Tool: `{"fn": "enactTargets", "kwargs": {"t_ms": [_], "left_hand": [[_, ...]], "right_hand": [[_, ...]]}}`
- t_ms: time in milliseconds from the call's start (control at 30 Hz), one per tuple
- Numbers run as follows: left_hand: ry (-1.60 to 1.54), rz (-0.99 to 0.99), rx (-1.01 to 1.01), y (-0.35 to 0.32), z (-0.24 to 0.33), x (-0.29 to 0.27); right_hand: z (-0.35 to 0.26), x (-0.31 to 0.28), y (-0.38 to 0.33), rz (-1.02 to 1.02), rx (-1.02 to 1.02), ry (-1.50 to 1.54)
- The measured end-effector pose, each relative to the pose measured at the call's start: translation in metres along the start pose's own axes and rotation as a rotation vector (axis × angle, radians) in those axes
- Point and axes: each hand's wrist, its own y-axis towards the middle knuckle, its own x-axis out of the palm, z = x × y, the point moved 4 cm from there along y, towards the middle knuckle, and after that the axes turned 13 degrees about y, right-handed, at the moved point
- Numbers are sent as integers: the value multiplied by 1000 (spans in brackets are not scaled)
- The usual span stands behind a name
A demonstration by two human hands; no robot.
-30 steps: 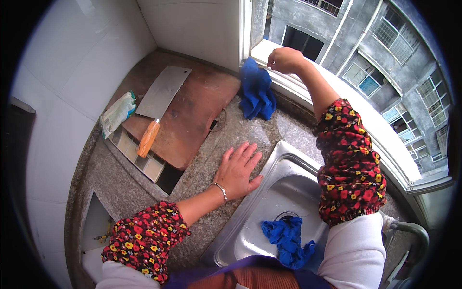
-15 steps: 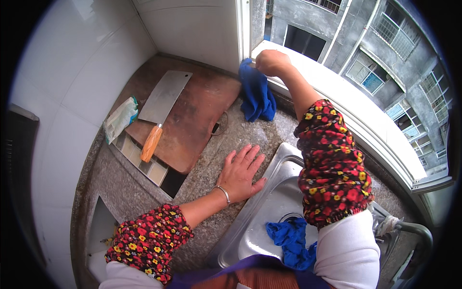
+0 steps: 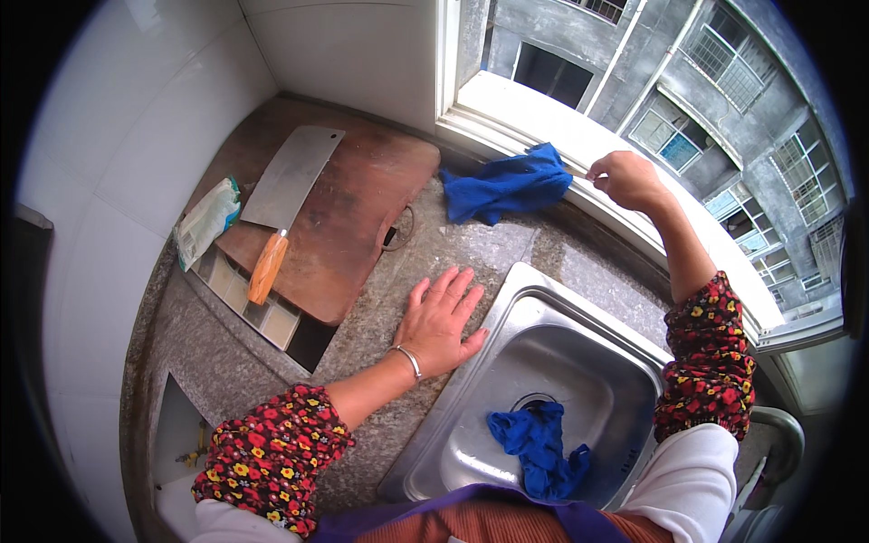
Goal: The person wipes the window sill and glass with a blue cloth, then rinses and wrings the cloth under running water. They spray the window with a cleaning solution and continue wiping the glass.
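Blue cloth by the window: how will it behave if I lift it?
The blue cloth will probably flop, since it lies in soft folds. It looks thin, so likely light, unless soaked; dampness can't be told.

No wording, number or sign is legible in this view. Marking is noted on two objects. Item one: the steel sink (image 3: 445,414), lying between four and five o'clock from the centre of view. On its inner wall, toward four o'clock of the basin, stands a short row of small dark marks (image 3: 631,462). These appear to be printed characters, though the steep angle and small size prevent a firm reading. Item two: the pale packet (image 3: 206,224), just past nine o'clock. Blue-green colouring shows at its upper end; its surface detail is too blurred to read.
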Motion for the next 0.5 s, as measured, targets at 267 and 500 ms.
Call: {"fn": "enactTargets", "kwargs": {"t_ms": [267,500], "left_hand": [[22,-20,9,1,2,-3],[12,-6,2,1,-1,-1]], "right_hand": [[-120,34,105,220,-115,111],[-95,-1,112,-108,-479,31]]}}
